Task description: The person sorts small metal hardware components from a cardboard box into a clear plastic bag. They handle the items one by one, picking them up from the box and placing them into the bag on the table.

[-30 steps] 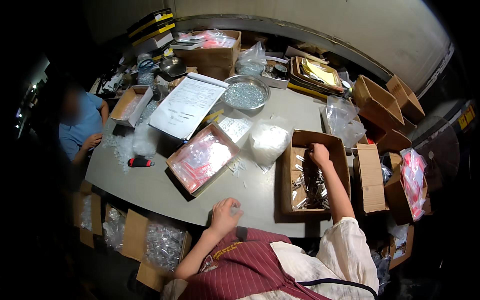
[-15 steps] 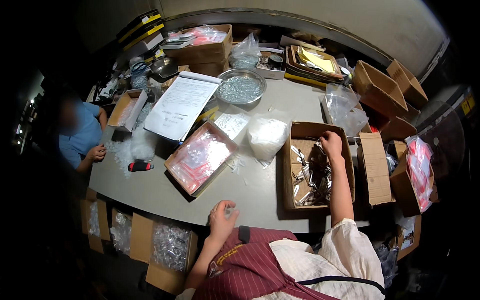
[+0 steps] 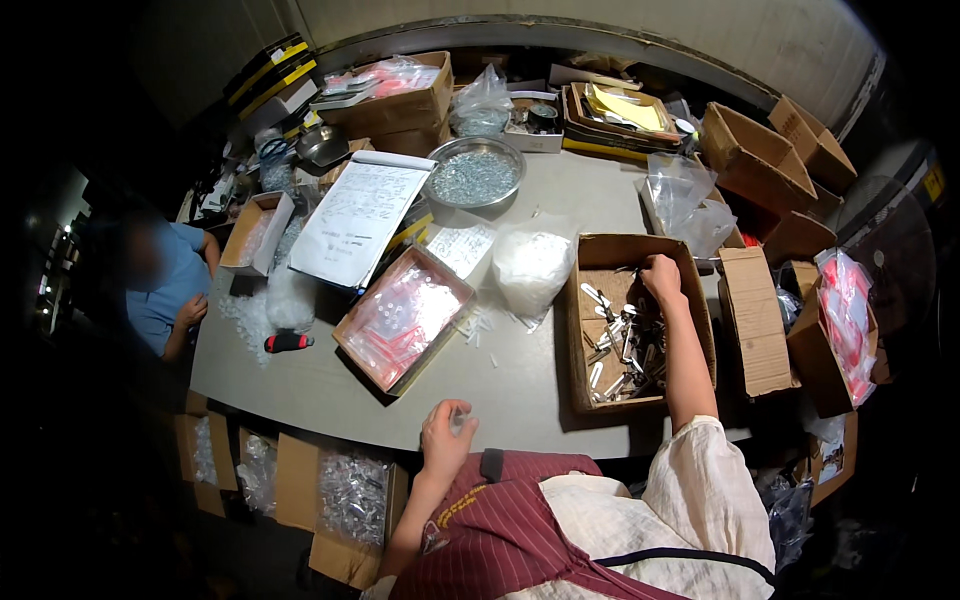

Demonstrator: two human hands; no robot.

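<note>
My right hand (image 3: 661, 279) reaches into an open cardboard box (image 3: 577, 340) at the right of the table. Its fingers point down and are drawn together at the far side of the box; their tips and anything between them are hidden. Loose metal pieces (image 3: 622, 345), narrow and clip-like, some shiny and some dark, lie in the box below and beside that hand. My left hand (image 3: 446, 436) is raised at the table's front edge, fingers curled toward the thumb. Something small and translucent seems to sit in them, too unclear to name.
Left of the box are a white plastic bag (image 3: 531, 270), a shallow box of red-marked plastic bags (image 3: 405, 318), a clipboard (image 3: 362, 218) and a red-black tool handle (image 3: 288, 343). A metal bowl (image 3: 475, 173) of small parts stands behind. A person (image 3: 172, 280) in blue is at the far left.
The whole view has shifted slightly. My right hand stays in the box, a little nearer its far wall, and more bare cardboard shows there. My left hand keeps its curled pose.
</note>
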